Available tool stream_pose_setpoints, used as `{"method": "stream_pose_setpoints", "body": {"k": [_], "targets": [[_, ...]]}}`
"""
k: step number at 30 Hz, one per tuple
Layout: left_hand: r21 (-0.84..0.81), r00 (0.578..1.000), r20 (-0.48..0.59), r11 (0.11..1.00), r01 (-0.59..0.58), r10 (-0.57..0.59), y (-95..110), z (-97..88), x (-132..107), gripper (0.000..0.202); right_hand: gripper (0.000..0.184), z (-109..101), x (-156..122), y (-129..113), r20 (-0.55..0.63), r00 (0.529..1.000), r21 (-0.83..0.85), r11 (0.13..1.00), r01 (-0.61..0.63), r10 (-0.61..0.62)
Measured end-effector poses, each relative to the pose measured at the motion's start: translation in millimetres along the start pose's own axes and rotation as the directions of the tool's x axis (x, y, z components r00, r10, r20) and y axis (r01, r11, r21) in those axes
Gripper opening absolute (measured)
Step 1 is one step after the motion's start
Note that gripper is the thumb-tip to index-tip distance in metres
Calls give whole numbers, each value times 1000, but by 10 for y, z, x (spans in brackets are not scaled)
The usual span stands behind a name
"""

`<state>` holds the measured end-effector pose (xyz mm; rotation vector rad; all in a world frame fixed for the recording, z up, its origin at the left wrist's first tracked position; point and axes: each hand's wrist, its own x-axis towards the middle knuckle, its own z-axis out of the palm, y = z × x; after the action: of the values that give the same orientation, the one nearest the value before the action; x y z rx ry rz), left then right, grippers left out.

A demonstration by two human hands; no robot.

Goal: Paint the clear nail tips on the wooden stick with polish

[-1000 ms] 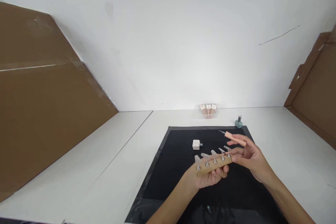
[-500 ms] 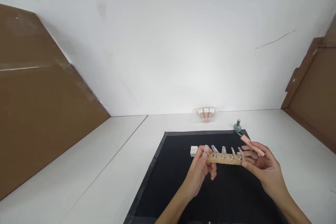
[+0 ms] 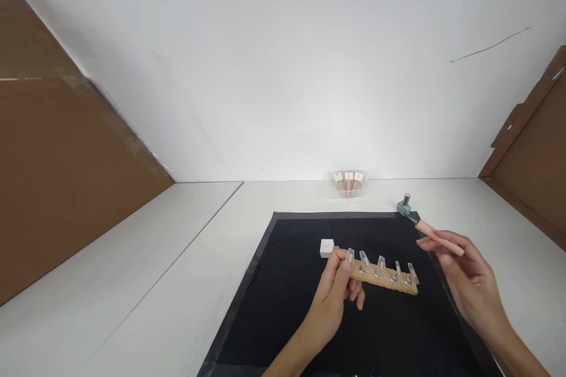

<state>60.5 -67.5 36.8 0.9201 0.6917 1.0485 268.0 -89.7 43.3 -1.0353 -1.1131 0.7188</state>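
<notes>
My left hand (image 3: 336,283) pinches the left end of a wooden strip (image 3: 384,277) that carries several clear nail tips on metal studs, holding it above the black mat (image 3: 283,306). My right hand (image 3: 466,274) is off the strip's right end and grips a pink brush handle (image 3: 438,238), its dark tip pointing toward a small teal polish bottle (image 3: 404,206) at the mat's far right corner.
A small white cube (image 3: 327,247) lies on the mat just left of the strip. Three pink-and-white bottles (image 3: 348,182) stand against the white back wall. Brown cardboard panels (image 3: 66,147) lean at the left and right (image 3: 535,153) of the white table (image 3: 145,283).
My right hand let go of the strip's right end and moved right with the brush toward the teal bottle. My left hand shifted from under the strip to pinching its left end.
</notes>
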Motion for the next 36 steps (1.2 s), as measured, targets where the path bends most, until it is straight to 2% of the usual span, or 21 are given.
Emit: {"method": "stream_pose_setpoints", "body": {"k": [1, 4, 7, 10, 15, 19, 25, 32, 36], "targets": [[13, 1000, 15, 1000, 9, -9, -12, -6, -3, 46, 21, 1, 44, -51, -13, 1000, -21, 999, 28, -28], [35, 996, 88, 999, 32, -35, -50, -20, -6, 45, 21, 106, 160, -224, 50, 998, -35, 999, 28, -26], [23, 984, 166, 997, 69, -72, -75, -41, 5, 45, 26, 289, 227, -345, 173, 977, -39, 992, -118, 123], [14, 972, 212, 995, 99, -100, -81, -70, 15, 43, 31, 407, 244, -368, 218, 949, -10, 972, -233, 230], [110, 964, 248, 991, 73, -98, -98, -128, 8, 42, 30, 379, 216, -277, 285, 904, -22, 946, -324, 317], [234, 963, 256, 972, 21, -82, -130, -187, 22, 43, 26, 351, 162, -186, 379, 885, -88, 962, -259, 272], [414, 960, 265, 910, -27, -92, -117, -214, 48, 44, 30, 416, 118, -172, 379, 905, -206, 971, -119, 191], [482, 951, 285, 876, -38, -116, -103, -201, 48, 44, 29, 423, 142, -197, 417, 903, -289, 957, 25, 102], [504, 951, 288, 862, -47, -117, -118, -222, 56, 43, 24, 391, 134, -179, 365, 931, -322, 939, 116, 11]]}}
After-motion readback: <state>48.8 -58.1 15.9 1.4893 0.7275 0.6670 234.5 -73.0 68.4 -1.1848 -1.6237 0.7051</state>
